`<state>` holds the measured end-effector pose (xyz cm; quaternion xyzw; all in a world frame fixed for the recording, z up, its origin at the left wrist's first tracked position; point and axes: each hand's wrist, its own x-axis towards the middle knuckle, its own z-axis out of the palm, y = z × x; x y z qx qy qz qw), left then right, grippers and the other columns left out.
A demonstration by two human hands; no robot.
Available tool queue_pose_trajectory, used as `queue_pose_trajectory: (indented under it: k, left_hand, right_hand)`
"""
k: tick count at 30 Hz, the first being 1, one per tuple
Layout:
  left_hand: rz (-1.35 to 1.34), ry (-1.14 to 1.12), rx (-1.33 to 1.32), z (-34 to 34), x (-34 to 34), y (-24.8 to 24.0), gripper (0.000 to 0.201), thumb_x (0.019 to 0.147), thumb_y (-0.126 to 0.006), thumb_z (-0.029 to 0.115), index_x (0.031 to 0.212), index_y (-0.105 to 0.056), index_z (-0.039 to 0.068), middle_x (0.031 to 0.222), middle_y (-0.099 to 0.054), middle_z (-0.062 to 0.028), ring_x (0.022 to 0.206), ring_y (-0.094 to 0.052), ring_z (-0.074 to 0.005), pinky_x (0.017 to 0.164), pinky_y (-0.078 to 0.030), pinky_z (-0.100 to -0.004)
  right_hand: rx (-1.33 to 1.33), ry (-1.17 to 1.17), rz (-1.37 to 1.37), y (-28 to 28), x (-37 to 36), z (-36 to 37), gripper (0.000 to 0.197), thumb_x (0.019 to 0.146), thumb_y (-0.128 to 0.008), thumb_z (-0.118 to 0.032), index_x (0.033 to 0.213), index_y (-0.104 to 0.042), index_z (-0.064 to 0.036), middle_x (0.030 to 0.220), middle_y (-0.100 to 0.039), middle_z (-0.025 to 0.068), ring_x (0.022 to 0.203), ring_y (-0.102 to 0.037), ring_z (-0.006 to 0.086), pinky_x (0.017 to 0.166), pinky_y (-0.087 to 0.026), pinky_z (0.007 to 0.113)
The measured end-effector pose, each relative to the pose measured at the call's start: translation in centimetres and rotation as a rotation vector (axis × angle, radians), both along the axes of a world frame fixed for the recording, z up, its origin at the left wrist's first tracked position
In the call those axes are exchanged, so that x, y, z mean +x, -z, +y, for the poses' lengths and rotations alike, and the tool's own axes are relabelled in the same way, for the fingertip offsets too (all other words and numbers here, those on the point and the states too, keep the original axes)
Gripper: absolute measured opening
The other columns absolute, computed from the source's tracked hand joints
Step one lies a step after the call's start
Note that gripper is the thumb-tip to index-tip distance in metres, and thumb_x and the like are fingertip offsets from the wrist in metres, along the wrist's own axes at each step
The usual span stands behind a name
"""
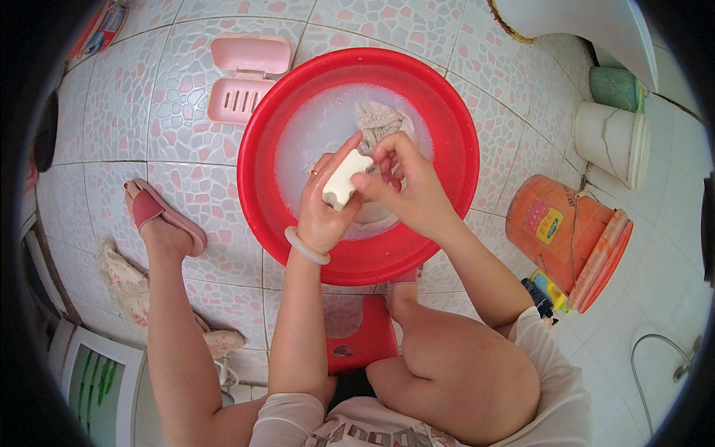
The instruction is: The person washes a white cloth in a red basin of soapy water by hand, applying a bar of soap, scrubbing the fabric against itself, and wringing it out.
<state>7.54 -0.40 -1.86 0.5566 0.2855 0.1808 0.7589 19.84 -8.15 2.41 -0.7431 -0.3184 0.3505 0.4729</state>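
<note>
My left hand (325,212) is closed around a white bar of soap (347,179) with notched ends, held above the water in a red basin (257,160). A pale bracelet circles the left wrist, and a ring shows on one finger. Close by on the right is my right hand (408,181), its fingers loosely curled and its thumb at the soap's edge. Nothing shows between its own fingers and thumb. Behind the hands, a wet beige cloth (386,121) lies partly out of the cloudy, sudsy water.
An open pink soap box (252,56) lies on the tiles left of the basin. On the right stand an orange bucket (547,223) and a white bucket (602,134). A red stool (365,339) is beneath me. Crumpled cloth (126,283) lies at left.
</note>
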Motion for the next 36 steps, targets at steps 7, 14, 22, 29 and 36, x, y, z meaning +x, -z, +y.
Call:
queue_pose_trajectory:
  k: [7,14,22,29,36]
  left_hand:
    - [0.068,0.041,0.295,0.3,0.0,-0.6,0.068,0.058,-0.054,-0.013,0.123,-0.052,0.007,0.093,-0.058,-0.0135,0.089,-0.054,-0.0275,0.081,-0.043,-0.0338]
    - [0.138,-0.001,0.304,0.6,-0.7,0.2,0.065,0.064,-0.055,-0.014,0.126,-0.049,0.005,0.096,-0.053,-0.0069,0.082,-0.052,-0.0152,0.076,-0.042,-0.0254]
    - [0.076,-0.110,0.084,0.4,-1.2,1.5,0.070,0.060,-0.051,-0.012,0.128,-0.046,0.005,0.097,-0.056,-0.0065,0.087,-0.052,-0.0171,0.079,-0.043,-0.0284]
    - [0.080,-0.202,-0.533,-0.5,-1.3,1.8,0.068,0.062,-0.052,-0.009,0.128,-0.043,0.002,0.103,-0.055,-0.0033,0.093,-0.053,-0.0167,0.082,-0.043,-0.0273]
    - [0.368,-0.212,-0.136,-1.4,-1.8,4.3,0.052,0.065,-0.054,-0.008,0.115,-0.051,0.002,0.101,-0.057,-0.0081,0.095,-0.054,-0.0187,0.081,-0.043,-0.0284]
  right_hand:
    - [-0.260,-0.283,-0.064,0.0,0.5,0.7,0.041,0.087,-0.049,-0.041,0.072,-0.049,-0.0035,0.059,-0.053,0.0129,0.055,-0.053,0.0290,0.051,-0.041,0.037]
    - [-0.202,-0.311,-0.267,0.7,-0.1,0.6,0.026,0.090,-0.044,-0.024,0.075,-0.051,-0.0037,0.063,-0.056,0.0169,0.061,-0.055,0.0376,0.055,-0.042,0.044]
    - [-0.314,-0.086,-0.532,6.5,3.0,-0.8,0.014,0.083,-0.053,-0.017,0.092,-0.051,-0.0060,0.092,-0.055,0.0170,0.090,-0.052,0.0350,0.071,-0.040,0.045]
    - [-0.456,-0.288,-0.774,9.8,1.8,-0.8,0.046,0.069,-0.063,-0.006,0.114,-0.051,-0.0071,0.107,-0.050,0.0096,0.107,-0.045,0.0276,0.092,-0.035,0.036]
    - [0.007,-0.104,0.028,5.6,-0.3,0.7,0.025,0.071,-0.057,-0.003,0.096,-0.057,-0.0021,0.091,-0.052,0.0116,0.086,-0.053,0.0269,0.076,-0.042,0.027]
